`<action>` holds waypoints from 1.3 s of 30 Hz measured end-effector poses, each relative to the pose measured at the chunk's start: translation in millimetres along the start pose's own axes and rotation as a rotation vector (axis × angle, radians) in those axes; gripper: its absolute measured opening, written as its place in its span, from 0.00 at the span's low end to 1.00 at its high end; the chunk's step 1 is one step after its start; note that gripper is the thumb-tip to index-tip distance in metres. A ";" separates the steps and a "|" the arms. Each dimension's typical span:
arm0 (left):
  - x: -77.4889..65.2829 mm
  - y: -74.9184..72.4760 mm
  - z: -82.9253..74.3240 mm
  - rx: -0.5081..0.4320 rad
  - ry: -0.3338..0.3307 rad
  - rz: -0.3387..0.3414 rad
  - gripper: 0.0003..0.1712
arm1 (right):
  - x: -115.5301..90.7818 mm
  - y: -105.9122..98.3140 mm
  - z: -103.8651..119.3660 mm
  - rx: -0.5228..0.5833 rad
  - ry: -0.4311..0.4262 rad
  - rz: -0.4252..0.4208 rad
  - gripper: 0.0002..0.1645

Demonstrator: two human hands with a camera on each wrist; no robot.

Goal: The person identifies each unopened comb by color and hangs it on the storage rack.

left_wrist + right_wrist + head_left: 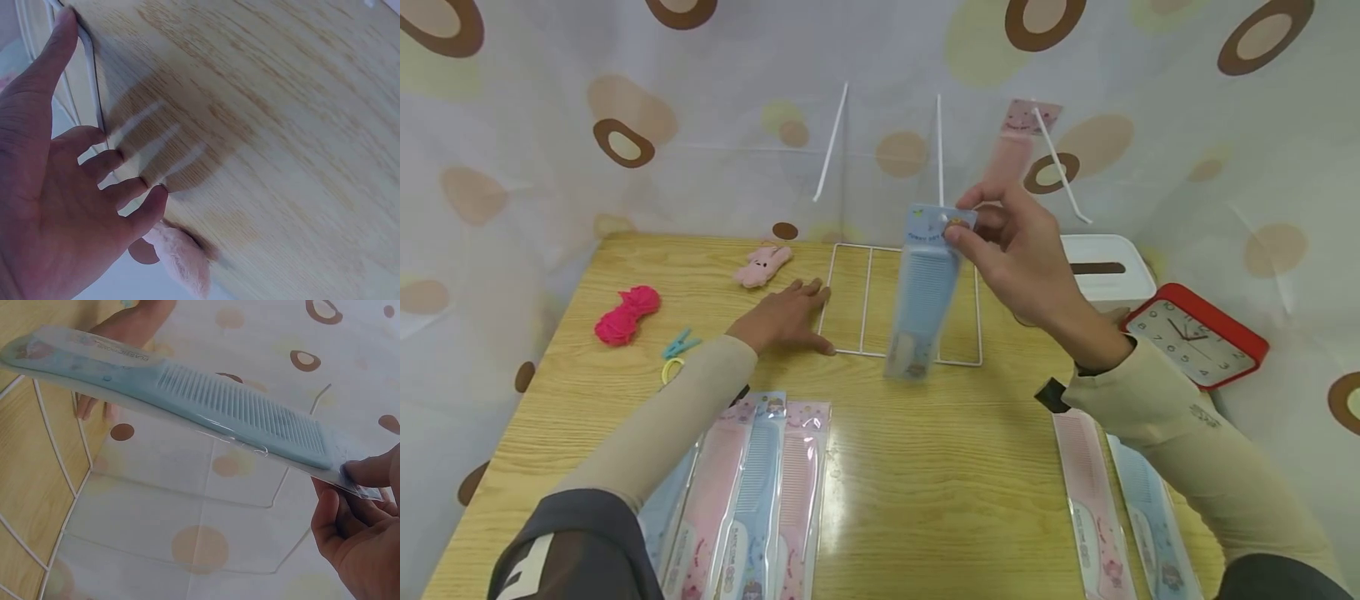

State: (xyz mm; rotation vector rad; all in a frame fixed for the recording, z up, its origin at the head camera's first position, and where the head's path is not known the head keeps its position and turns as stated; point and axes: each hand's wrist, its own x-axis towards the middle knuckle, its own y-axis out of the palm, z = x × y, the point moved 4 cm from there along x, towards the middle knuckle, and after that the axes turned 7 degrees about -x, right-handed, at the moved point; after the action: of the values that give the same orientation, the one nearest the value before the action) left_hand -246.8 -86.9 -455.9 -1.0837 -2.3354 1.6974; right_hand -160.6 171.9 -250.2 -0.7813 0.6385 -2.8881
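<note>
My right hand [1018,246] pinches the top card of a packaged blue comb [925,292], which hangs down from the fingers. The card overlaps the tip of the middle hook [940,150] in the head view. In the right wrist view the blue comb [244,412] shows through its clear sleeve. A packaged pink comb [1009,158] hangs on the right-hand hook [1060,167], partly hidden by my right hand. My left hand [786,317] lies with fingers spread at the left side of the white wire rack's base [865,300]; its fingertips are at the wire in the left wrist view.
Several packaged combs [760,500] lie at the front left, and two more combs [1093,508] at the front right. A pink plush toy [763,267], pink yarn bundle [627,315] and blue clip [681,343] lie left. A white tissue box [1108,287] and red clock [1195,337] stand right.
</note>
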 end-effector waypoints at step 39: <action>6.7 5.9 -3.3 0.012 0.022 -0.005 0.65 | 52.1 -12.9 -88.2 -0.458 0.336 0.035 0.36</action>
State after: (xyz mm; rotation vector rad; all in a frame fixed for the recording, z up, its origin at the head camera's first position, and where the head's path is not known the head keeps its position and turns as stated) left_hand -247.5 -79.6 -462.0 -1.0884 -2.3107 1.6869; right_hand -249.3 206.9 -289.7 -0.3035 1.3652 -2.8944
